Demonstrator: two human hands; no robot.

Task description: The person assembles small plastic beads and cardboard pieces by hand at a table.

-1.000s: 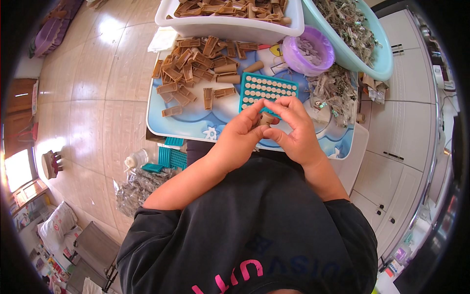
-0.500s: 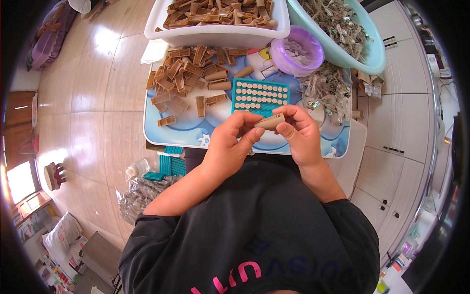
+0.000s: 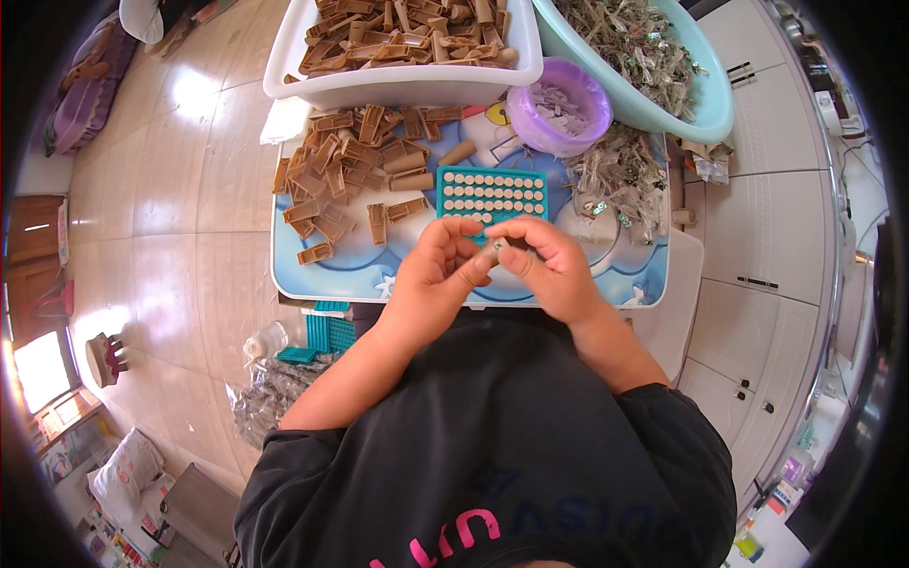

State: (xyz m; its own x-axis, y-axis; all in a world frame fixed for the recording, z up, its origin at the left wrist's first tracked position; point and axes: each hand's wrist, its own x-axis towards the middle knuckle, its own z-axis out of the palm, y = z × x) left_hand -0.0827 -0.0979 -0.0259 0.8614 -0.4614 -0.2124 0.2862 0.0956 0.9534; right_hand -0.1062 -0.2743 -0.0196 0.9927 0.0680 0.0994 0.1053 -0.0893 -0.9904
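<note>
Between both hands, in front of my body, is a small tan cylindrical casing [image 3: 496,246], mostly covered by fingers. My left hand [image 3: 431,275] is closed round its side. The thumb and fingers of my right hand [image 3: 554,270] pinch its upper end. Just beyond the hands lies a teal tray [image 3: 441,194] with rows of pale round pieces; its near part is hidden behind my fingers. A pile of open brown plastic half-shells [image 3: 333,175] spreads over the table's left side, with a few closed tan cylinders [image 3: 409,181] near the tray.
At the back stand a white bin [image 3: 407,87] of brown shells, a purple basin [image 3: 559,137] of pale strips, and a large pale-teal basin [image 3: 705,109] of clear-wrapped electronic parts. More wrapped parts [image 3: 620,180] lie on the blue patterned table [image 3: 355,270]. Teal trays [image 3: 331,331] sit below left.
The casing has been turned from lying sideways to pointing more steeply upward. Both hands have drawn closer together, and the right has moved left. The view has shifted slightly.
</note>
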